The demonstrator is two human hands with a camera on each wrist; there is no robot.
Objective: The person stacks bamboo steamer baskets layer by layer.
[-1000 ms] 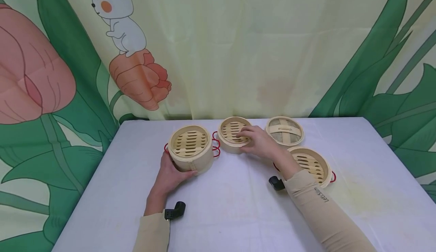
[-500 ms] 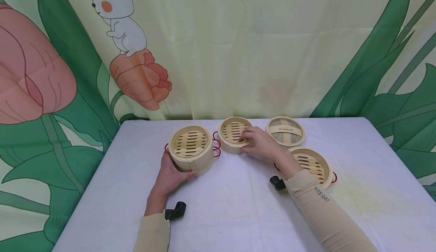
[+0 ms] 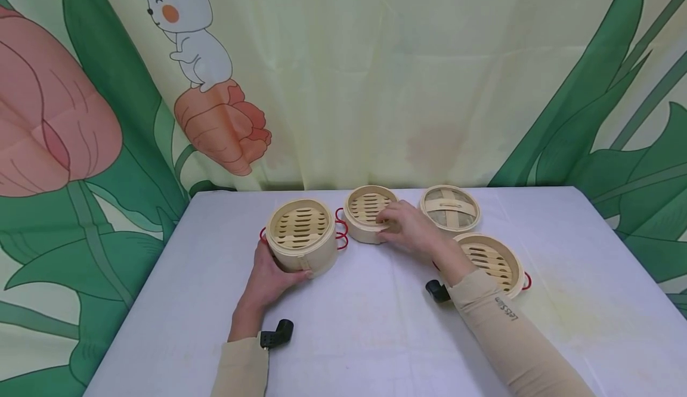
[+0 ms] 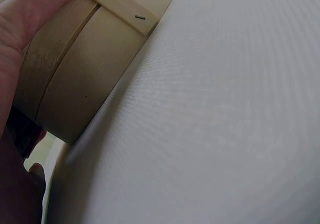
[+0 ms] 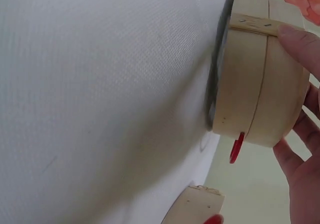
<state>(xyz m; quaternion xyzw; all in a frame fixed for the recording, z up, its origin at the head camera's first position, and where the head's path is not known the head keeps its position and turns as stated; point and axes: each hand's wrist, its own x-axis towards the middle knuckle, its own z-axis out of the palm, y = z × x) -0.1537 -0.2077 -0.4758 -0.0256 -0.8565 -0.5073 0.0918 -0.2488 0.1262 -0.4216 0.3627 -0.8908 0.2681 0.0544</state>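
On the left of the table, a stack of bamboo steamer baskets (image 3: 316,259) has a slatted top and red side loops. My left hand (image 3: 270,275) grips it from the left, with its thumb across the front wall; the left wrist view shows the thumb against the wooden side (image 4: 85,74). Behind and to the right is a smaller-looking bamboo steamer basket (image 3: 361,231). My right hand (image 3: 410,227) holds it at its right side, fingers over the rim. In the right wrist view the thumb (image 5: 300,44) presses the outer wall beside a stapled strip.
A round bamboo steamer lid (image 3: 449,193) with a strap handle lies at the back right. Another slatted basket (image 3: 483,254) with red loops sits in front of it, partly behind my right forearm. The white-covered table (image 3: 343,337) backs onto a printed curtain (image 3: 343,87).
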